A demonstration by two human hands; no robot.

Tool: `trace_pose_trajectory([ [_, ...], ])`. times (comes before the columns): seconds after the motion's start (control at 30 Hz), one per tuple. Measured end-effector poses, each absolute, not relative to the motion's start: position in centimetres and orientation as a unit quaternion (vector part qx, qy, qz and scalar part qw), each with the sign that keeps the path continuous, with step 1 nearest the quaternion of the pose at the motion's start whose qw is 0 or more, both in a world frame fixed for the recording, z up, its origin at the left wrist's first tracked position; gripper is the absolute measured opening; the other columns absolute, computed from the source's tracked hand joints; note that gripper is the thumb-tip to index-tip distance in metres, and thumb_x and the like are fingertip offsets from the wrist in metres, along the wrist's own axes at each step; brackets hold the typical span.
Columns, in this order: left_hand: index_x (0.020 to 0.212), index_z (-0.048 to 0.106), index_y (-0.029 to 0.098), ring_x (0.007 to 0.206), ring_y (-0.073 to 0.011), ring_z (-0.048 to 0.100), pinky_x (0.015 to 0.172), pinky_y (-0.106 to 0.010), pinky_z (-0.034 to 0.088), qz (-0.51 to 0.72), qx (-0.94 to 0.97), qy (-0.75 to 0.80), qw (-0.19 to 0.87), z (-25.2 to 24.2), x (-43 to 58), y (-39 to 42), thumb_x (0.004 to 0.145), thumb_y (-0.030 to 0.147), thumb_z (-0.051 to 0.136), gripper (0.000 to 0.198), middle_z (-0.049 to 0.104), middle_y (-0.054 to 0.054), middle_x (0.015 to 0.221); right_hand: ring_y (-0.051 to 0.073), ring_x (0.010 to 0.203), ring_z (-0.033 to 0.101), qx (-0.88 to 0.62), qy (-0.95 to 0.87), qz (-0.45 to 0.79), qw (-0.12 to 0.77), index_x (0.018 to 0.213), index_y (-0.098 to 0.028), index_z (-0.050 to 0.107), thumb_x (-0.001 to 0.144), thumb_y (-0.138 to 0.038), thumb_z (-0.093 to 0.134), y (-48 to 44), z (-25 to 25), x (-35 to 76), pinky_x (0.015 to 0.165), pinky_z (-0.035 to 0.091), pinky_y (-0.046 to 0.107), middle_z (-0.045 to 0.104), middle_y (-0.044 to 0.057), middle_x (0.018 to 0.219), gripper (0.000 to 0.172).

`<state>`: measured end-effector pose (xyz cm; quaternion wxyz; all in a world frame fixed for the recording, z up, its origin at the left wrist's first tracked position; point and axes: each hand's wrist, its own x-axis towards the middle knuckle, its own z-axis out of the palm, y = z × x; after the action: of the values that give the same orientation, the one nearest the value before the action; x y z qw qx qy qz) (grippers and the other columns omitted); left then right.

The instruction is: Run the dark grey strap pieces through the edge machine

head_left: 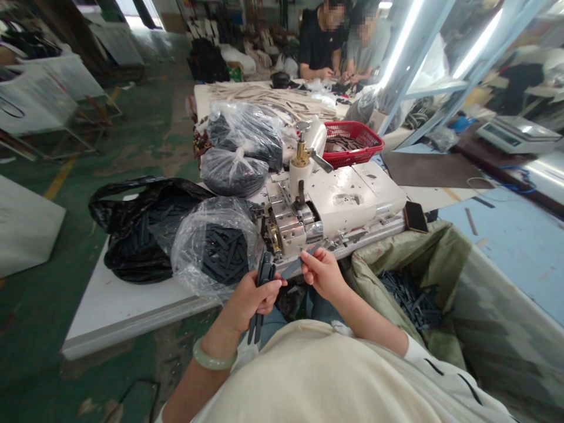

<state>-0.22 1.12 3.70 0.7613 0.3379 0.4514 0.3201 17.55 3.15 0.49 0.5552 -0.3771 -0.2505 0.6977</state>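
Note:
My left hand (253, 296) is closed around a bundle of dark grey strips (265, 271), which stick out above and below the fist. Between the fingers of my right hand (325, 273) is a single grey strip (293, 269), its near end close to my left fingertips. Just beyond both hands stands a cream-coloured machine (352, 197) with metal rollers (304, 228) at its front. A clear plastic bag (183, 258) full of similar dark strips (222, 252) lies open to the left of my hands.
A black bag (117, 252) of strips sits on the white table (94, 311). Tied plastic bags (233, 173) and a red basket (352, 157) are behind. At right, a green sack (440, 249) holds strips; a phone (415, 217) lies nearby. Two people (321, 44) work at the far table.

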Motion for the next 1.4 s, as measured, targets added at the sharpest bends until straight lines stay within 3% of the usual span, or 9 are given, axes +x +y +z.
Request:
trace_pose_trajectory([
  [0.43,0.079,0.052,0.018,0.034,-0.0016,0.025,0.034,-0.013,0.021,0.346,0.35,0.446,0.748,3.1,-0.2,1.1,0.068,0.031,0.076,0.029,0.038,0.012,0.041,0.004,0.03,0.045,-0.355,-0.287,0.708,0.539,0.068,-0.015,0.061,0.073,-0.036,0.076,2.7,0.5,17.4,0.029,0.03,0.013,0.06,-0.004,0.047,0.027],
  [0.53,0.078,0.051,0.018,0.034,-0.0015,0.024,0.033,-0.013,0.021,0.345,0.349,0.446,0.749,3.2,-0.3,1.0,0.068,0.031,0.075,0.029,0.038,0.012,0.041,0.004,0.032,0.044,-0.337,-0.294,0.716,0.536,0.085,-0.015,0.067,0.075,-0.035,0.075,2.5,0.5,17.6,0.031,0.032,0.014,0.059,-0.005,0.049,0.024],
  [0.67,0.078,0.051,0.018,0.034,-0.0014,0.023,0.033,-0.013,0.02,0.343,0.338,0.442,0.757,3.6,-0.5,0.9,0.067,0.032,0.076,0.03,0.039,0.012,0.041,0.005,0.035,0.044,-0.285,-0.308,0.738,0.528,0.103,-0.018,0.067,0.077,-0.034,0.074,2.1,0.3,17.8,0.035,0.033,0.016,0.06,-0.004,0.053,0.032],
  [0.8,0.079,0.052,0.018,0.034,-0.0012,0.023,0.033,-0.013,0.02,0.331,0.329,0.437,0.769,3.4,-0.4,0.8,0.066,0.032,0.076,0.031,0.038,0.012,0.041,0.005,0.037,0.041,-0.261,-0.329,0.739,0.527,0.09,-0.019,0.067,0.073,-0.042,0.076,1.9,0.3,17.5,0.038,0.034,0.018,0.057,-0.005,0.054,0.03],
  [0.9,0.08,0.054,0.016,0.035,-0.0007,0.023,0.033,-0.013,0.019,0.311,0.322,0.446,0.775,2.9,-0.2,0.7,0.067,0.033,0.076,0.031,0.039,0.012,0.043,0.008,0.055,0.052,-0.307,-0.355,0.684,0.558,0.073,-0.018,0.063,0.071,-0.046,0.076,2.7,0.8,17.2,0.051,0.044,0.02,0.06,-0.002,0.067,0.031],
  [1.0,0.08,0.056,0.014,0.036,0.0002,0.023,0.034,-0.012,0.018,0.317,0.308,0.452,0.775,2.5,-0.3,0.8,0.069,0.034,0.075,0.03,0.038,0.011,0.047,0.011,0.064,0.058,-0.37,-0.338,0.688,0.524,0.072,-0.018,0.058,0.073,-0.052,0.071,4.4,1.3,17.4,0.058,0.049,0.023,0.063,0.0,0.073,0.036],
  [1.1,0.076,0.055,0.014,0.036,0.0008,0.023,0.034,-0.012,0.017,0.335,0.293,0.453,0.773,2.3,-0.9,1.0,0.07,0.034,0.076,0.029,0.038,0.011,0.048,0.006,0.039,0.043,-0.439,-0.31,0.695,0.476,0.069,-0.017,0.056,0.069,-0.054,0.072,6.4,1.3,18.0,0.038,0.034,0.017,0.051,-0.006,0.05,0.04],
  [1.2,0.076,0.056,0.014,0.036,0.0012,0.023,0.034,-0.012,0.017,0.355,0.281,0.453,0.768,2.2,-1.6,1.1,0.07,0.033,0.076,0.029,0.04,0.01,0.049,0.002,0.031,0.029,-0.475,-0.282,0.679,0.484,0.064,-0.015,0.056,0.066,-0.05,0.075,8.1,1.0,18.3,0.031,0.017,0.015,0.041,-0.009,0.041,0.04],
  [1.4,0.076,0.057,0.013,0.036,0.0015,0.023,0.034,-0.011,0.017,0.363,0.269,0.453,0.768,1.9,-2.2,0.9,0.071,0.033,0.076,0.028,0.04,0.01,0.048,0.001,0.03,0.028,-0.486,-0.231,0.684,0.492,0.06,-0.014,0.055,0.068,-0.041,0.075,10.0,0.4,18.2,0.029,0.015,0.015,0.04,-0.009,0.039,0.035],
])
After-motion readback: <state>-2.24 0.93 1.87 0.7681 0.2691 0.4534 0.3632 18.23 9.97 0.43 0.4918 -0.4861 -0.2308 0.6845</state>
